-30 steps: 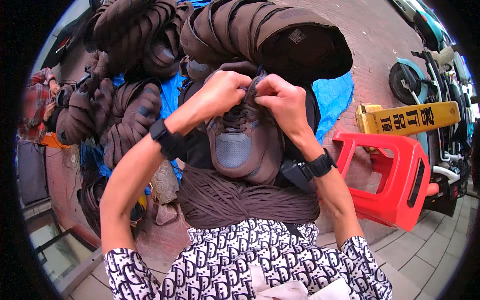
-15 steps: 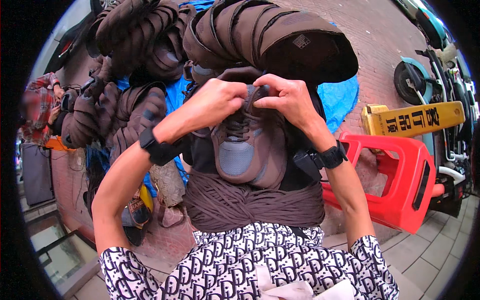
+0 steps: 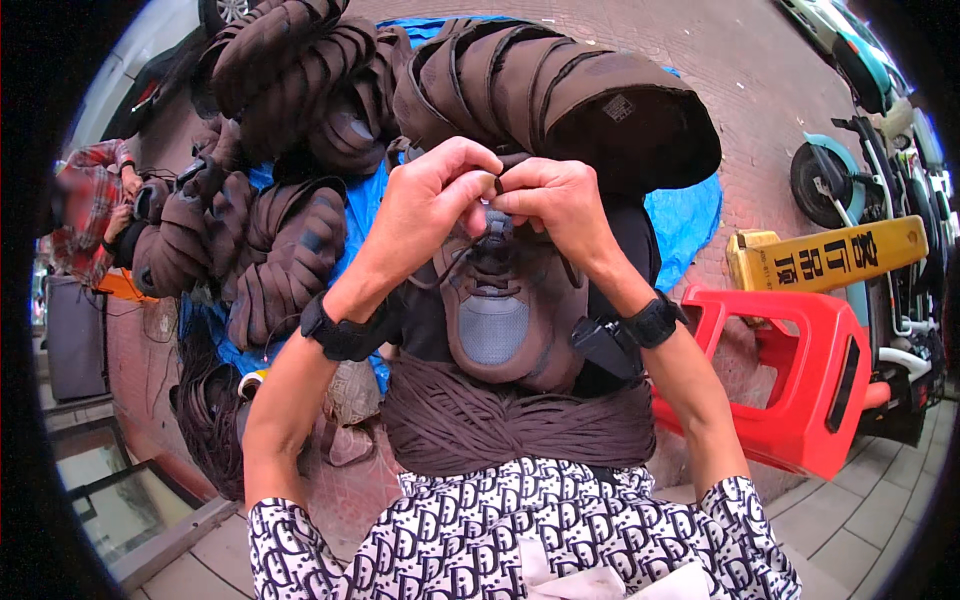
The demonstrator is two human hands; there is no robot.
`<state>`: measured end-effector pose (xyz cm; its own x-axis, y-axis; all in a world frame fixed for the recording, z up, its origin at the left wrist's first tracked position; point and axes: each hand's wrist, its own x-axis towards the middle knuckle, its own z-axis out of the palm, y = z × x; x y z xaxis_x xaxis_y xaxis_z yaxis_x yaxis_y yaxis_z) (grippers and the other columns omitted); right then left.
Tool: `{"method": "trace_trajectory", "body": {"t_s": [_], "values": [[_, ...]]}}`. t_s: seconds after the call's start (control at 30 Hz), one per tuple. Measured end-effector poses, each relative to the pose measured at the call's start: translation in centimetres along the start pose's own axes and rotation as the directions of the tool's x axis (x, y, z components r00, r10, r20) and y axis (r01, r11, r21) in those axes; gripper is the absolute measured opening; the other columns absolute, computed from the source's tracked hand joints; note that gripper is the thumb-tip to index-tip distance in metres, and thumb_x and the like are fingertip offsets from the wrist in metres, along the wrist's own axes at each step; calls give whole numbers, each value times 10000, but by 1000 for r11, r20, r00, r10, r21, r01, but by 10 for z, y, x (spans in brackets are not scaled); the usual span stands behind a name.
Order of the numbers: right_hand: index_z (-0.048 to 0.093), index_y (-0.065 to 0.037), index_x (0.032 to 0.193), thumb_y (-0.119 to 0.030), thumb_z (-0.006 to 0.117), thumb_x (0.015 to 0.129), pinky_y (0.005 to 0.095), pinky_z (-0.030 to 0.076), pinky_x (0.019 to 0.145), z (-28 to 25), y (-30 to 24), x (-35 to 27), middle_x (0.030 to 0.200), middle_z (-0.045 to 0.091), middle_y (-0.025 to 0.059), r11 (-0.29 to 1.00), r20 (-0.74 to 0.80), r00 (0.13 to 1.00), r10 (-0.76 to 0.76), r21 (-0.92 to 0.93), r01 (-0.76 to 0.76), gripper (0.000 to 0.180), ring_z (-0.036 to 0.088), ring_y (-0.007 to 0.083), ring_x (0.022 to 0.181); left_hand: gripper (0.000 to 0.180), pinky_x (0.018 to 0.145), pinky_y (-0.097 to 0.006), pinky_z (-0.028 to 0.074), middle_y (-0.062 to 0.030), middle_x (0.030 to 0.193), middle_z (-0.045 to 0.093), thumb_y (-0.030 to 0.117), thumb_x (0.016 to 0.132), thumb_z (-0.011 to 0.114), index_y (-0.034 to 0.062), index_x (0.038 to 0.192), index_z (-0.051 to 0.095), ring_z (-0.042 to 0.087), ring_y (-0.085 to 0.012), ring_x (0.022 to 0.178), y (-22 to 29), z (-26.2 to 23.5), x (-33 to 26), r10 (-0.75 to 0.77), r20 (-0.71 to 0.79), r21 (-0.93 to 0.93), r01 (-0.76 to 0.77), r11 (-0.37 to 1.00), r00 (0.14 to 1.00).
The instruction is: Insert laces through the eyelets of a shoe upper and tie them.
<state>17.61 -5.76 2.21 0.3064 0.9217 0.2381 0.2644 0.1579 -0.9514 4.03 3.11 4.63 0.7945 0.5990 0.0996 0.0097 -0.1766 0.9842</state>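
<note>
Both hands pinch the lace: left hand (image 3: 435, 195) and right hand (image 3: 560, 200) closed on it above the brown shoe (image 3: 505, 315) on my lap. Risk: lace slipping from the fingertips, loosening the threading.

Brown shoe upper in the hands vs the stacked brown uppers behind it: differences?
The single brown shoe upper faces the camera, showing a grey tongue panel; the long stack of nested brown uppers shows only overlapping edges. The single upper is held up by the left hand and right hand, pinching a lace at its top; the stack lies untouched over the blue tarp. Both share the same brown material.
</note>
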Motion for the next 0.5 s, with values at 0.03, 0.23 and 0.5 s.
{"method": "trace_trajectory", "body": {"t_s": [0.03,0.23,0.5], "values": [[644,4,726,-59,624,633,233,428,470,2,-1,2,630,592,65,998,22,998,54,30,-54,113,537,99,507,100,497,-180,423,-15,696,565,7,831,502,-5,913,558,524,-48,551,-1,-2,0,-4,7,-56,5,998,1000],[664,-36,708,-32,617,632,192,342,399,6,-4,11,545,554,-2,950,155,949,275,109,-293,90,471,39,463,115,556,-199,427,-37,784,565,0,821,509,-5,934,527,523,-71,596,-7,-5,-5,-11,-6,-98,11,995,1000],[664,-35,720,-50,624,651,180,322,394,10,0,11,556,550,-14,938,85,963,258,218,-270,81,457,29,464,101,509,-186,412,-23,770,602,46,764,599,-12,845,611,514,-54,597,-18,-5,-4,-75,-120,-104,62,993,990]]}}
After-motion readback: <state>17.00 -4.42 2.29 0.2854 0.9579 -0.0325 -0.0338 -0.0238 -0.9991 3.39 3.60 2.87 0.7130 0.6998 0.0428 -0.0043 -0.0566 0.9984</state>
